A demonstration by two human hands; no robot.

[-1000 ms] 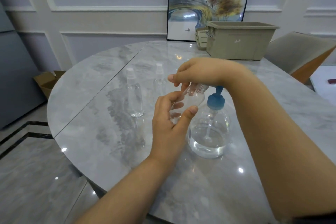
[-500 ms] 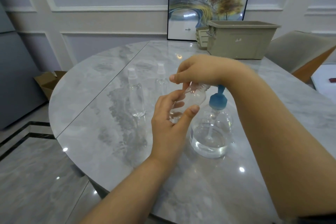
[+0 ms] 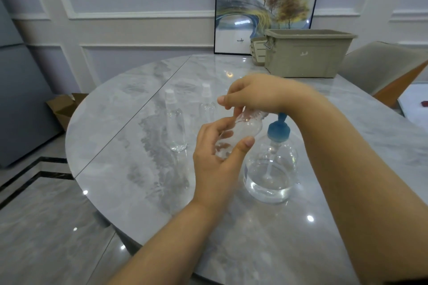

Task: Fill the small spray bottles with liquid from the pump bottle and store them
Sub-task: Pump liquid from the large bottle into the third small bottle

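Three small clear bottles are seen from the head camera, the only view given, on a round grey marble table (image 3: 120, 169). One small spray bottle (image 3: 240, 131) is held tilted above the table, its body wrapped by the curled fingers and thumb of the left hand (image 3: 217, 157), presumably so that it is kept from turning. Its neck end is covered by the right hand (image 3: 252, 96), whose fingers are bent down and closed around the top; whether a cap is being twisted on or off cannot be told, since the top is hidden under the palm. The grip is judged to be that of a screwing motion, one hand steadying and the other turning. Just beside the held bottle, to its right, the pump bottle (image 3: 271, 173) is stood upright on the table with its blue pump head (image 3: 279, 131) close under the right wrist, partly filled with clear liquid, likely kept near so that little reach is needed for filling. Two more spray bottles are stood upright farther back: the nearer standing bottle (image 3: 176, 127) to the left of the hands, and the farther standing bottle (image 3: 206, 105) partly hidden behind the fingers. At the far edge a beige storage bin (image 3: 305, 55) is placed, well apart from the hands, probably as the store for finished bottles. A framed picture (image 3: 266, 4) is leaned against the wall behind it
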